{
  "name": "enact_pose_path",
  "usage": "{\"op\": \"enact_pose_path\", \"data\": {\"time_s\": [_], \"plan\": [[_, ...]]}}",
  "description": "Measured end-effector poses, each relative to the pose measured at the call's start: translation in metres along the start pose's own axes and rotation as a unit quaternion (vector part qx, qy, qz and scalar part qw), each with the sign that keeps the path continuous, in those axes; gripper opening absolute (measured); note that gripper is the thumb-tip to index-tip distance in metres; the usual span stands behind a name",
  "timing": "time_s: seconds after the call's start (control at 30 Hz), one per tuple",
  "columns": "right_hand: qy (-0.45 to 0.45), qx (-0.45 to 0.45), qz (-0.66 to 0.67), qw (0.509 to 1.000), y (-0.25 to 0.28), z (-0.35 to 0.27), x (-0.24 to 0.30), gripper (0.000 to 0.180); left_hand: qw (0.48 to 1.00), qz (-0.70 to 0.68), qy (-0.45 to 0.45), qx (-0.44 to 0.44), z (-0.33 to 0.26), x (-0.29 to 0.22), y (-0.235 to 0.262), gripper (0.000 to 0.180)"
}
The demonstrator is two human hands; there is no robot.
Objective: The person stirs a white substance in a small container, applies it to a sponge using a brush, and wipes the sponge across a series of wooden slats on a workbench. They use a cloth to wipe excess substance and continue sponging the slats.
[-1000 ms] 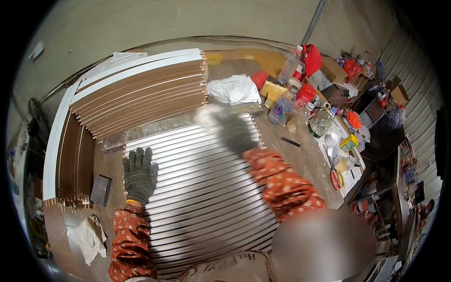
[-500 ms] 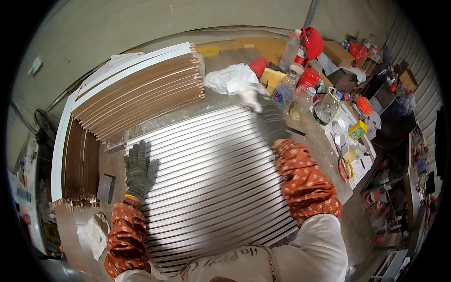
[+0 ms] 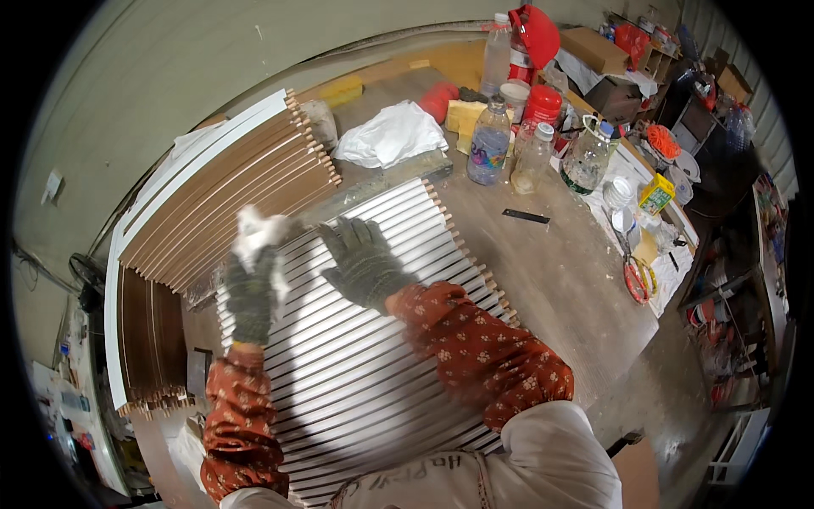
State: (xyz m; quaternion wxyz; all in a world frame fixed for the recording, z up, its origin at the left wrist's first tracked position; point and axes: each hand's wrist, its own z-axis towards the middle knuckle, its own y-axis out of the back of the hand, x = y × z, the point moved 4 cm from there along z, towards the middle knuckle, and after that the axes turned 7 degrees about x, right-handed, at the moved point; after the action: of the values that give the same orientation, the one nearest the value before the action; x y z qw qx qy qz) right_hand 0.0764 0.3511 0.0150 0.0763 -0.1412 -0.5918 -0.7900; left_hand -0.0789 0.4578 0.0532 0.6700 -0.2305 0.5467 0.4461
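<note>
A white cloth (image 3: 254, 233), blurred, seems to be gripped by the gloved left hand (image 3: 251, 293) over the white slats (image 3: 365, 373) laid across the desk (image 3: 560, 280). The right hand (image 3: 365, 263) is spread flat on them, well apart from the bottles (image 3: 489, 144) beyond the slats' right edge.

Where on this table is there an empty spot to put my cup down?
The bare tabletop right of the white slats, below the black strip, is free. The far right edge is crowded with plastic bottles, jars and scissors. The slats lie under both gloved hands.
</note>
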Motion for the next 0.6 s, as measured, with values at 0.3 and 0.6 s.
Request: {"op": "enact_pose_path", "data": {"time_s": [0.3, 0.6], "plan": [[-0.026, 0.062, -0.019, 0.998, -0.017, -0.008, -0.029, 0.072, 0.852, 0.485, -0.177, 0.089, -0.012, 0.043, 0.026, 0.038], [0.032, -0.106, 0.146, 0.983, 0.031, -0.056, -0.083, 0.055, 0.819, 0.561, 0.046, -0.113, -0.019, 0.086, 0.177, 0.057]]}}
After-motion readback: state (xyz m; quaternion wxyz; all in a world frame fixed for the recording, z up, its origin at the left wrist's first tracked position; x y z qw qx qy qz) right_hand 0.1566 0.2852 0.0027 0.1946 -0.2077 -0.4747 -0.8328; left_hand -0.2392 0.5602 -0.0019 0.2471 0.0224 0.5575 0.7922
